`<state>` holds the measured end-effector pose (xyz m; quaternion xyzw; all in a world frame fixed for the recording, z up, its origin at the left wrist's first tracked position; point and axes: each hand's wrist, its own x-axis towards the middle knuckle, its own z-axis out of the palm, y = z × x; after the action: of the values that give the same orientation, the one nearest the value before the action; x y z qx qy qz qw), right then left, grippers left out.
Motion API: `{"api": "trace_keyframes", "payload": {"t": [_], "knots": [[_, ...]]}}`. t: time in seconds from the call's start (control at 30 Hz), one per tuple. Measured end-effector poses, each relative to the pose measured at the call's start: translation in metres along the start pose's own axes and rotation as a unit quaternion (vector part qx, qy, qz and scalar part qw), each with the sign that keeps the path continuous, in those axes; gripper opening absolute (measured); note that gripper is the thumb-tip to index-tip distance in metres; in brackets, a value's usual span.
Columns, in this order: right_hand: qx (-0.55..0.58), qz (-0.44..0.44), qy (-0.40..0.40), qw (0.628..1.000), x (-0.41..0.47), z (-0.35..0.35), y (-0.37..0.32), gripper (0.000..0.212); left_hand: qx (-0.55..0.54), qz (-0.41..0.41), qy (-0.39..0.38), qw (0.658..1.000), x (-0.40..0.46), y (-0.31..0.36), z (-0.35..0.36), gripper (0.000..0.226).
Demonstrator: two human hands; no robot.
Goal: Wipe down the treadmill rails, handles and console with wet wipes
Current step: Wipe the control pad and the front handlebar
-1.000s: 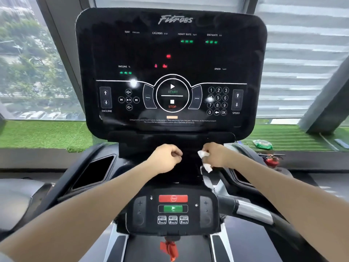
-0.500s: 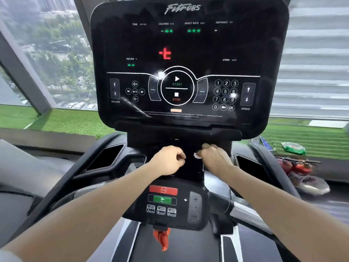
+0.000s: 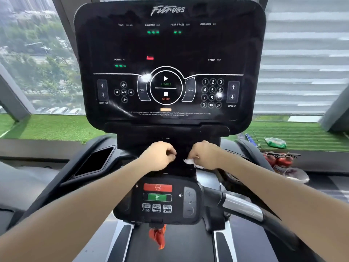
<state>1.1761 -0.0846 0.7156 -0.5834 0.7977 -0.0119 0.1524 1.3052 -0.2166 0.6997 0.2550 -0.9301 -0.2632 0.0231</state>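
The black treadmill console (image 3: 170, 53) fills the upper middle of the head view, its display lit. Below it sits the small control panel (image 3: 158, 199) with red stop and green go buttons. My right hand (image 3: 205, 156) grips a crumpled white wet wipe (image 3: 189, 161) against the black neck under the console. My left hand (image 3: 160, 156) hovers just left of it, fingers curled; I see nothing in it. A silver and black handle (image 3: 243, 207) runs under my right forearm.
Open trays sit left (image 3: 94, 159) and right of the console neck. A red safety clip (image 3: 157, 236) hangs under the control panel. A green packet (image 3: 275, 142) and red items (image 3: 279, 159) lie on the window ledge at right.
The view swung left and then back toward centre. Both hands stay below the console; the right hand has shifted slightly and more of the wipe shows than half a second ago.
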Motion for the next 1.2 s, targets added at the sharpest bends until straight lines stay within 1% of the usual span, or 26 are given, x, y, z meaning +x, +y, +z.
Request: {"api": "trace_keyframes", "payload": {"t": [0.1,0.17,0.3,0.4,0.57,0.7,0.8,0.9,1.03,1.1,1.2], "knots": [[0.03,0.016,0.058,0.998,0.007,-0.022,-0.02,0.03,-0.036,-0.001,0.011,0.999,0.003,-0.014,-0.011,0.018],[0.042,0.011,0.073,0.996,0.017,-0.027,-0.04,0.03,-0.051,-0.004,0.026,0.998,0.003,-0.029,-0.02,0.017],[0.072,0.004,0.064,0.995,0.046,-0.024,-0.091,0.028,-0.068,-0.01,0.057,0.996,-0.007,-0.075,-0.041,0.019],[0.066,0.0,0.061,0.996,0.073,-0.017,-0.136,0.028,-0.082,-0.03,0.063,0.994,-0.02,-0.122,-0.056,0.021],[0.003,-0.014,0.063,0.998,0.121,0.0,-0.195,0.032,-0.085,-0.054,0.066,0.993,-0.042,-0.197,-0.081,0.027],[-0.042,0.008,0.045,0.998,0.15,0.016,-0.221,0.032,-0.074,-0.07,0.047,0.994,-0.056,-0.246,-0.087,0.028],[-0.151,0.005,0.01,0.989,0.168,0.032,-0.233,0.033,-0.061,-0.081,0.021,0.995,-0.063,-0.271,-0.083,0.033],[-0.22,-0.006,-0.017,0.975,0.181,0.038,-0.238,0.031,-0.062,-0.077,0.006,0.995,-0.067,-0.284,-0.074,0.035],[-0.275,-0.029,-0.017,0.961,0.197,0.04,-0.235,0.024,-0.054,-0.056,0.007,0.997,-0.065,-0.285,-0.066,0.035],[-0.291,-0.027,-0.027,0.956,0.202,0.041,-0.232,0.023,-0.042,-0.046,-0.002,0.998,-0.064,-0.282,-0.062,0.035],[-0.286,-0.026,-0.037,0.957,0.204,0.043,-0.231,0.023,-0.023,-0.038,-0.02,0.999,-0.062,-0.28,-0.058,0.036]]}}
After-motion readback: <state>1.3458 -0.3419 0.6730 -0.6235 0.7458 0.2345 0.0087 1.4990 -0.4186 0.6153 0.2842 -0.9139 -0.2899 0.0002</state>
